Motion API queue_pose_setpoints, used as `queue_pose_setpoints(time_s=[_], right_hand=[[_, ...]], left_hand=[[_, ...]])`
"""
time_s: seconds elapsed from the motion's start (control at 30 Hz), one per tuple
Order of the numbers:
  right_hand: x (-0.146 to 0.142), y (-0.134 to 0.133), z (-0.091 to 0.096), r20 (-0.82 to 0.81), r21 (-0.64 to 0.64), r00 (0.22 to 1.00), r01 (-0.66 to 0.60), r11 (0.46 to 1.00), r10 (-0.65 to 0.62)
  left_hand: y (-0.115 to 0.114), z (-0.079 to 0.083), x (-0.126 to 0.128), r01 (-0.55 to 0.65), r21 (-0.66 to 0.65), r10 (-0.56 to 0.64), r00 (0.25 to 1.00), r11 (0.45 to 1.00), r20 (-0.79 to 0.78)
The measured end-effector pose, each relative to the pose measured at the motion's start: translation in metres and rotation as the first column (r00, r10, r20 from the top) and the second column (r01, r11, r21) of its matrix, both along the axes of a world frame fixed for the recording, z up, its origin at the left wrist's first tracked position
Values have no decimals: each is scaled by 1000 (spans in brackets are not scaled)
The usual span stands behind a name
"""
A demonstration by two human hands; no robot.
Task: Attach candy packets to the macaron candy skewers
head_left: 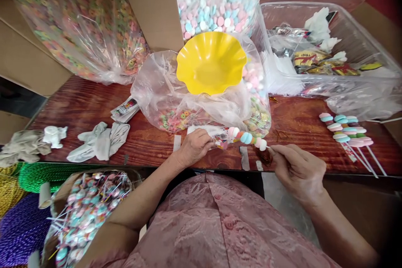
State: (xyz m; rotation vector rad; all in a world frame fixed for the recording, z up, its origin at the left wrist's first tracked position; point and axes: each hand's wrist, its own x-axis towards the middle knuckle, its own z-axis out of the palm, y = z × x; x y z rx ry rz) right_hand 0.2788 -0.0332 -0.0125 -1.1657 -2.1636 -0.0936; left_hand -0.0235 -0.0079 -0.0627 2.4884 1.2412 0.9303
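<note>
A candy skewer (246, 137) with pink, blue and white pieces lies level between my two hands above the near edge of the wooden table (94, 104). My left hand (194, 146) pinches its left end, fingers closed. My right hand (298, 169) pinches the right end by the last white piece. Just behind the skewer sits an open plastic bag of small ring candies (176, 119) with a yellow wavy bowl (211, 67) resting on it.
Finished candy skewers (345, 132) lie on the table at right. A box of wrapped skewers (89, 209) stands at lower left beside green and purple cord rolls. Big candy bags (78, 29) and cardboard stand behind. A clear tub (361, 37) holds wrappers. White gloves (100, 140) lie left.
</note>
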Motion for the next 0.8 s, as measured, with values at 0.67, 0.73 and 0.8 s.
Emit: queue_pose_setpoints(time_s=[0.67, 0.73, 0.8], right_hand=[[12, -23, -15, 151, 40, 985, -85, 996, 78], [15, -25, -14, 46, -40, 995, -85, 996, 87], [16, -27, -16, -172, -155, 985, -35, 987, 8]], left_hand=[[2, 2, 2, -26, -136, 40, 994, 990, 101], [2, 3, 3, -38, -137, 51, 995, 990, 91], [1, 2, 3, -39, -126, 50, 996, 991, 80]])
